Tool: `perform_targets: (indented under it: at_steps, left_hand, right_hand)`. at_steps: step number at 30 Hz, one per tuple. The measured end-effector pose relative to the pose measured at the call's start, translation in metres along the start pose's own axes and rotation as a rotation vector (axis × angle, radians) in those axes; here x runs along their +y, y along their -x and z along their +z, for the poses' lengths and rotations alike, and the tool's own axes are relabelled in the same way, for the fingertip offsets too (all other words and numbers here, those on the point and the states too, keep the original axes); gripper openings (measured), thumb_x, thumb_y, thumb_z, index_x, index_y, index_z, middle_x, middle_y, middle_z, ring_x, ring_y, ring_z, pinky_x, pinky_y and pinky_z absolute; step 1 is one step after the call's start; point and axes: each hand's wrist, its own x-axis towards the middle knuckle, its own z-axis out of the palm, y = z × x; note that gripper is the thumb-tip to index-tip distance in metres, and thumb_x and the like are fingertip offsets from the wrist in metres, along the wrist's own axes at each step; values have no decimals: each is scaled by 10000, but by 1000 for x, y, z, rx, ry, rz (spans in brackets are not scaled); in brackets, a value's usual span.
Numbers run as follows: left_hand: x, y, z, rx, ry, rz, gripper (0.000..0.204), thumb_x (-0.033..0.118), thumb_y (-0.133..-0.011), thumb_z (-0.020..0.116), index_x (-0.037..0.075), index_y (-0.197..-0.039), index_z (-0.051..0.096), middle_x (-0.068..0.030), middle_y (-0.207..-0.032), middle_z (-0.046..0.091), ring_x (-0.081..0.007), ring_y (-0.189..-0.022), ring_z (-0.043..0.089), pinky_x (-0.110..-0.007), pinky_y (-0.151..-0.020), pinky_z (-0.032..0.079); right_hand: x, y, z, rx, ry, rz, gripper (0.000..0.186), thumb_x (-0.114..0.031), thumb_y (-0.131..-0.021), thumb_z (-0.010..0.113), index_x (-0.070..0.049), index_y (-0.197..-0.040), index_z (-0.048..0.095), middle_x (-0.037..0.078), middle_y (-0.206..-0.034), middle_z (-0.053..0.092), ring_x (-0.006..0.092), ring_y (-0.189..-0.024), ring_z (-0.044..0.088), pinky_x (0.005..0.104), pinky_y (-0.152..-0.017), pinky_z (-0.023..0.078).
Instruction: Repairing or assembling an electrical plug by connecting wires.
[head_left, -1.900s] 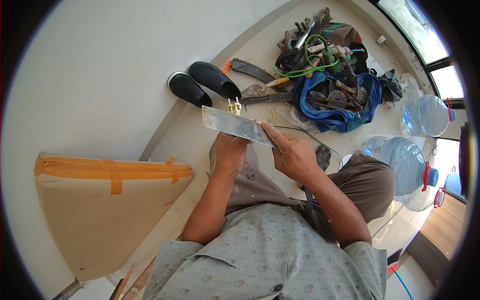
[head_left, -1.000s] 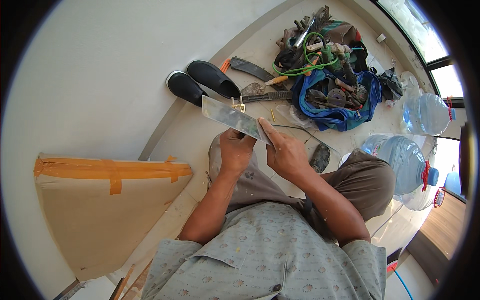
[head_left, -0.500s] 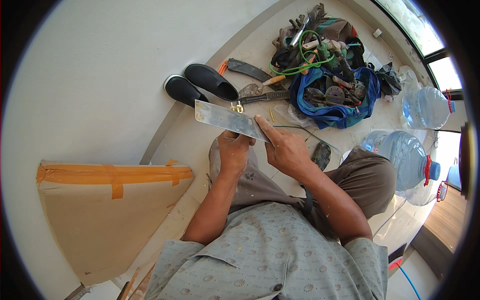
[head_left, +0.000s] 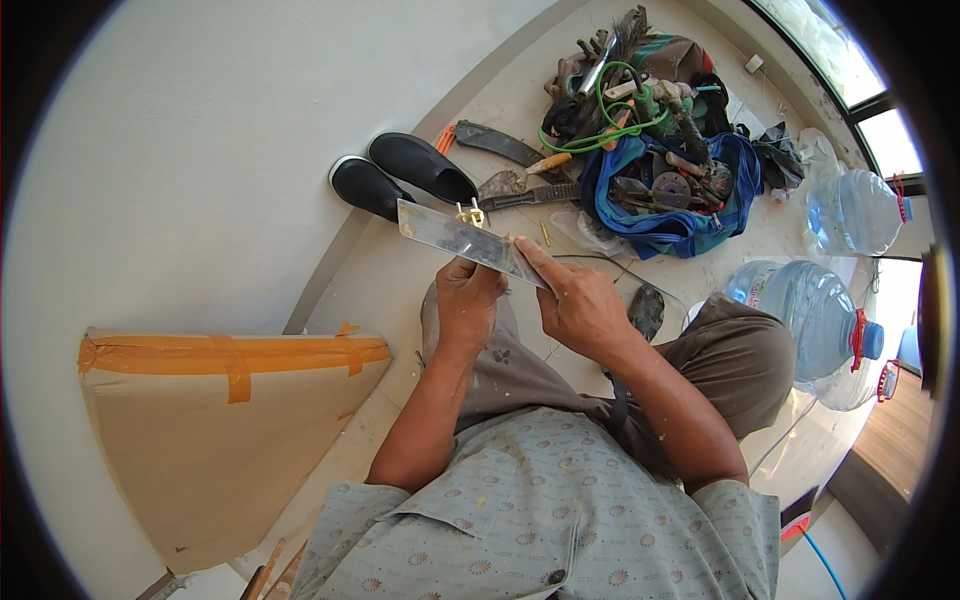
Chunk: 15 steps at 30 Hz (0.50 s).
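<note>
Plate, grey, flat and oblong, lies aslant above the floor, between the person's two hands and in front of the knees. We see the right hand pinching its right end, the index finger laid out along the upper face; the thumb is hidden from us. The left hand is curled under the near edge, its fingertips covered by the plate, so that we cannot tell what they pinch. At the far edge we note a brass-coloured fitting with upright prongs; its lower part is hidden.

Beyond the hands, we find a pair of black slip-on shoes beside the wall and, to their right, a tool with a dark ribbed handle. A small brass-coloured rod lies nearby on the floor. Farther right we observe an open blue bag filled with tools, a looped green cable just beyond it, and large clear bottles near the window side. At left stands a brown cardboard-like panel, its upper edge bound with orange tape.
</note>
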Motion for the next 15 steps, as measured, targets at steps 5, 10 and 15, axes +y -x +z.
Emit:
perform_targets:
  at_steps: [5, 10, 15]
  left_hand:
    - [3, 2, -4, 1, -372, 145, 152, 105, -914, 598, 1, -865, 697, 25, -691, 611, -7, -652, 480, -194, -568, 369]
    - [4, 3, -6, -14, -541, 213, 136, 58, -895, 583, -7, -879, 701, 21, -753, 651, -30, -700, 529, -208, -610, 419]
    - [3, 7, -4, 4, -621, 248, 110, 18, -873, 590, -10, -878, 696, 12, -766, 662, -39, -711, 545, -223, -620, 436]
  right_hand:
    - [-2, 0, 0, -28, 57, 38, 639, -14, -779, 552, -133, -1399, 454, 215, -808, 648, 404, -704, 623, 486, -624, 480]
    - [3, 1, 5, -14, 77, 13, 629, -20, -778, 557, -129, -1389, 461, 185, -838, 656, 393, -707, 628, 487, -619, 482]
    - [1, 1, 4, -48, 104, 31, 620, -29, -776, 563, -116, -1382, 464, 175, -836, 655, 387, -702, 628, 488, -611, 480]
